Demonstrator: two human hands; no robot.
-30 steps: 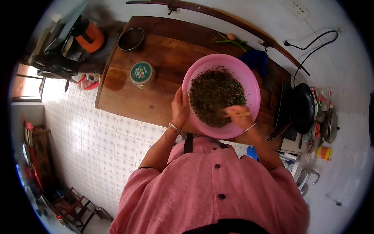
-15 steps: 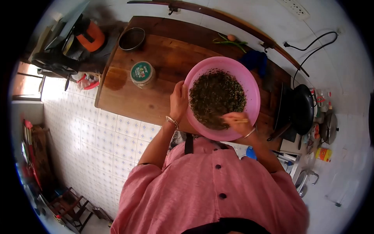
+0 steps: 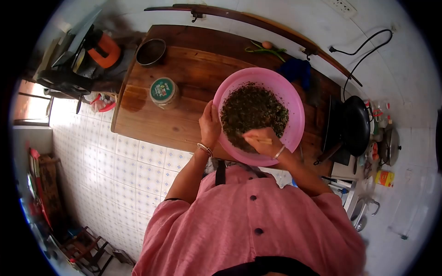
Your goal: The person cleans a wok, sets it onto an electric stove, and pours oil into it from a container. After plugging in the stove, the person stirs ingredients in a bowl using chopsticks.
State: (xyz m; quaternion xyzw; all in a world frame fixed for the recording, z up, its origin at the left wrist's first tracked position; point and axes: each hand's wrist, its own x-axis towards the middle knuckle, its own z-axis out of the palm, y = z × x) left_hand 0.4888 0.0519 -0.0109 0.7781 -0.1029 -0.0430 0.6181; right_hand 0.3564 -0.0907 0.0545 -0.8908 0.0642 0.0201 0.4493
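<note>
A pink plastic basin [image 3: 294,131] stands on the wooden table, holding a dark chopped mixture [image 3: 253,110] with lighter bits in it. My left hand [image 3: 210,123] is closed on the basin's left rim, thumb at the top edge. Inside the basin's near side is my right hand [image 3: 260,139], closed around wooden chopsticks [image 3: 265,140]. Their light ends stick out of the fist, while the lower ends are hidden by the hand and the mixture. To the left stands a clear jar with a green lid [image 3: 162,89].
A dark round bowl [image 3: 151,52] sits at the table's far left. Green stalks [image 3: 271,51], an egg-like round thing [image 3: 267,44] and a dark blue cloth [image 3: 296,72] lie along the back. At right is a black wok [image 3: 357,126]; an orange kettle [image 3: 105,50] stands far left.
My right hand has moved left within the basin, still gripping the chopsticks. The left hand keeps its hold on the rim. The whole view has shifted slightly.
</note>
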